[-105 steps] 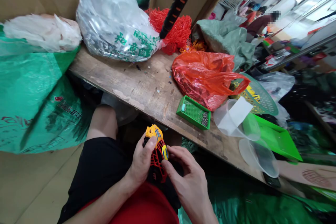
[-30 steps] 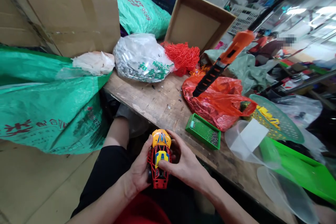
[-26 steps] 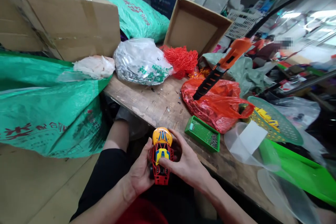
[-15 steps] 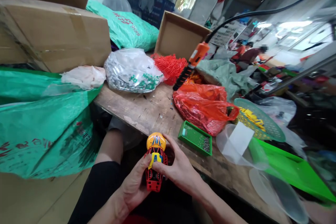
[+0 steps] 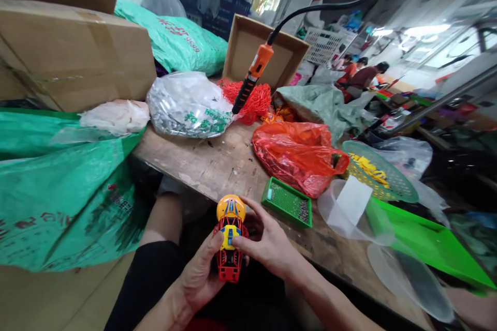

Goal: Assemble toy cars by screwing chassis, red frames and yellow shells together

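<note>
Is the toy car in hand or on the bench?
In hand: the left hand and right hand grip the red-and-yellow toy car, off the wooden bench.

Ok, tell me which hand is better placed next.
Right, probably: your right hand only steadies the red-and-yellow toy car body and lies nearest the green tray of small screws, while your left hand cradles the body from below.

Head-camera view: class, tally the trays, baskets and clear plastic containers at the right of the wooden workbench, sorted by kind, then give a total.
Green trays: 2 (small perforated tray, bright green plastic tray)
Round green mesh baskets: 1 (round green mesh basket)
Clear plastic containers: 2 (clear plastic container, second clear plastic container)
Total: 5
</note>
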Available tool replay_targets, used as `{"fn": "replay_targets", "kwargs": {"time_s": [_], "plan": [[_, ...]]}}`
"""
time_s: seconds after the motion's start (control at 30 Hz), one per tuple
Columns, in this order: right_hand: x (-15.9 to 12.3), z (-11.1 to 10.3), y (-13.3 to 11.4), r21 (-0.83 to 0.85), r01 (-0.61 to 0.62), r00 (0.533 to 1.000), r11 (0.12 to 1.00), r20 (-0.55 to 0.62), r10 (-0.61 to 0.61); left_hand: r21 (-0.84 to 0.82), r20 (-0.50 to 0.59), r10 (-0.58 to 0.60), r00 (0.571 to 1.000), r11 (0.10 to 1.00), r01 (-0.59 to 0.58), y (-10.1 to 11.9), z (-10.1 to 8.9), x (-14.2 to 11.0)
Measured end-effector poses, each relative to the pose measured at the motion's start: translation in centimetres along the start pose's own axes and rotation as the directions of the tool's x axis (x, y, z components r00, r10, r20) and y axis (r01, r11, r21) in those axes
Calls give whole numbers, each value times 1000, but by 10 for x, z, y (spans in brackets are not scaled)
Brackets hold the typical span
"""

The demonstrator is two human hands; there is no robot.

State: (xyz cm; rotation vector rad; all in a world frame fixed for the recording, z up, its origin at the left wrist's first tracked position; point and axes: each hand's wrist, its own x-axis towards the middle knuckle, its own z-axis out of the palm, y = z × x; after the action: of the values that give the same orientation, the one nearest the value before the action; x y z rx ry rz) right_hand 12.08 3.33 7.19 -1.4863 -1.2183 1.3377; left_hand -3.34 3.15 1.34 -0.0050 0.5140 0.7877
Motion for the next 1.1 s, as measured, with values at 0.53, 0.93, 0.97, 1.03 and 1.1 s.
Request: {"fn": "replay_targets", "kwargs": {"time_s": [0.53,0.93,0.97,1.03,1.1], "plan": [[-2,-2,-3,-39,-6,1000,999,-28,5,75,65,17,998,997,-22,-4,0,-3],[-5,1,-4,-56,-4,1000,998,-28,2,258,144,2,990,965,-39,7,7,-4],[-5,2,-5,-56,-10,1000,998,-30,8,271,152,-4,988,962,-38,9,7,-4],[-6,3,-7,-56,-24,999,998,-37,22,286,172,-10,985,957,-41,11,7,-4],[-7,3,-8,-51,-22,999,998,-38,20,295,191,-7,982,954,-51,13,7,-5]]}}
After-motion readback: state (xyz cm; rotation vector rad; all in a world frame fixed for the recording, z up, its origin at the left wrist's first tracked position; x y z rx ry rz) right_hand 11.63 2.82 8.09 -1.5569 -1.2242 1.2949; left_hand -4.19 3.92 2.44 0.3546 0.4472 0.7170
